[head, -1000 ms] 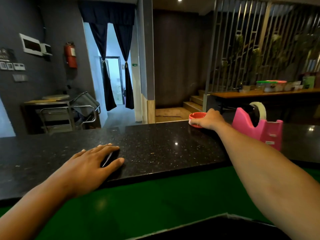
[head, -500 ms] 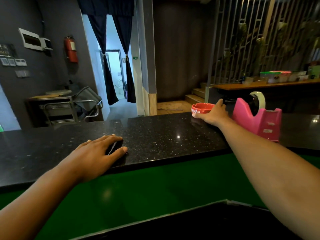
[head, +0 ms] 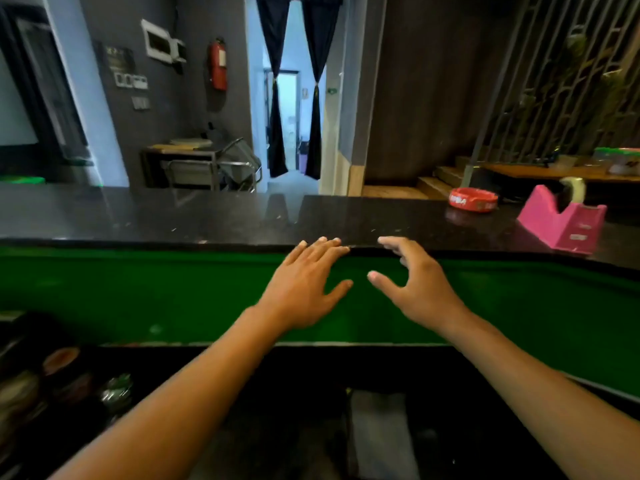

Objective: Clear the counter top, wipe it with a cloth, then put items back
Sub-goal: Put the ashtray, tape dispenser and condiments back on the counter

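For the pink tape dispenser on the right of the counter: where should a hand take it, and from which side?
Probably the right hand, now open and empty at the counter edge, from above. Grip the pink tape dispenser across its low middle dip, thumb and fingers on the flat side walls. It stands upright; the tape roll occupies the raised far end, and the red ashtray sits apart on its left.

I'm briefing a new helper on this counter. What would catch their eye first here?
Probably the pink tape dispenser at the far right of the black counter, with a red ashtray just left of it. Then the two bare hands, left and right, open and empty at the counter's near edge, above a bright green panel.
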The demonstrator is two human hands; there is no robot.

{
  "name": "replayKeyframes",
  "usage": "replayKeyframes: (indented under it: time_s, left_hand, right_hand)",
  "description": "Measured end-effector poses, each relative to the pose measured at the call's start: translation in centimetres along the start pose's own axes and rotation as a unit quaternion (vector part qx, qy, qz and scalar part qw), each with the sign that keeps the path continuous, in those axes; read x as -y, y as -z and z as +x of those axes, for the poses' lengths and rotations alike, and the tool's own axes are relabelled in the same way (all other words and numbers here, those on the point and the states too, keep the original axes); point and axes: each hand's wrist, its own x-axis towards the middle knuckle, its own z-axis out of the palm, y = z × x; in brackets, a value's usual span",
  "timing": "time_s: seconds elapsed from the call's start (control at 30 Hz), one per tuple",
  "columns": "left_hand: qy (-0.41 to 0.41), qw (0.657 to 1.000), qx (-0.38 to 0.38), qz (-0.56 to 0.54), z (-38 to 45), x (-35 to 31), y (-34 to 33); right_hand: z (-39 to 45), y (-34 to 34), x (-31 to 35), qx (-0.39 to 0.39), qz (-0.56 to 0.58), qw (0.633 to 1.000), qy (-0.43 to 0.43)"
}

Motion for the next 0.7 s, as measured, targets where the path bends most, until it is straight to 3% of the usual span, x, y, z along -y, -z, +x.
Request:
replayKeyframes:
  time_s: [0.07,0.13,0.23,0.43,0.53,0.7]
  left_hand:
    - [0.014,0.997,-0.062,-0.05,-6.6,0.9,-0.7]
    - [0.072,0.992,-0.065,-0.078,-13.7,3.1,-2.2]
    - [0.185,0.979,-0.004,-0.085,-23.7,7.8,-4.1]
    - [0.371,0.921,0.105,-0.051,-37.5,17.0,-5.2]
    - [0.393,0.909,0.136,-0.016,-41.9,20.0,-5.6]
    - [0.362,0.923,0.129,0.028,-44.3,21.5,-7.0]
  right_hand:
    - [-3.2,-4.2,2.6,0.052,0.019,0.998,0.036]
    - [-6.1,-8.9,4.6,0.105,0.036,0.993,0.04]
    - [-9.7,-16.6,6.5,0.18,0.057,0.982,0.009]
    - [-14.4,-31.0,9.0,0.289,0.067,0.952,-0.07]
    - [-15.5,-36.6,10.2,0.313,0.077,0.939,-0.124]
    - [-13.4,-43.7,12.0,0.328,0.062,0.932,-0.14]
